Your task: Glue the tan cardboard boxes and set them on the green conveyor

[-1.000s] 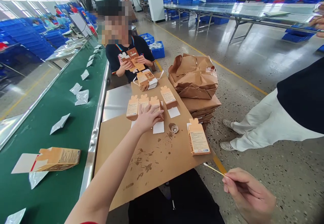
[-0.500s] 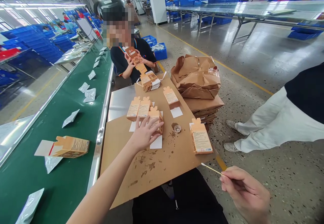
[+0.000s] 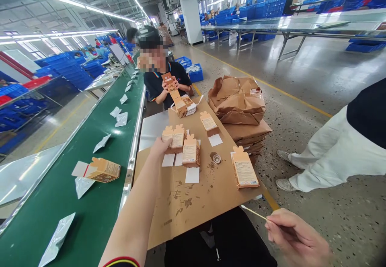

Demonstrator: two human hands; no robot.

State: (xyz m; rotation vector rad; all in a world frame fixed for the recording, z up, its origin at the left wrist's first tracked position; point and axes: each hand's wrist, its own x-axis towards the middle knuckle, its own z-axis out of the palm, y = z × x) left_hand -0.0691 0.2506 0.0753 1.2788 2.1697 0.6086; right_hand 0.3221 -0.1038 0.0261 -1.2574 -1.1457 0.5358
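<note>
My left hand (image 3: pixel 161 145) is closed on the leftmost small cardboard box (image 3: pixel 169 133), its thumb across the printed front and the other fingers mostly hidden. Right beside it stands a second box (image 3: pixel 177 137), and a third box (image 3: pixel 189 154) sits a little nearer to me with its white flap lying on the cardboard sheet. Low on the right, over the floor, my right hand (image 3: pixel 297 235) pinches a cotton swab (image 3: pixel 255 212) by its stick, white tip pointing left. A small clear dish (image 3: pixel 216 159) rests amid wet spots on the cardboard-covered table (image 3: pixel 208 202).
A green conveyor belt (image 3: pixel 99 196) runs along the left, carrying silvery packets (image 3: pixel 58 237) and an open box (image 3: pixel 105 169). Across the table a co-worker (image 3: pixel 167 72) holds a carton. More boxes (image 3: pixel 245 170) stand at the right edge. Brown paper-wrapped bundles (image 3: pixel 238 102) are beyond.
My left hand has moved from above the nearest box to the leftmost box, its spread fingers now closing there. The view has shifted slightly. My right hand still holds the swab.
</note>
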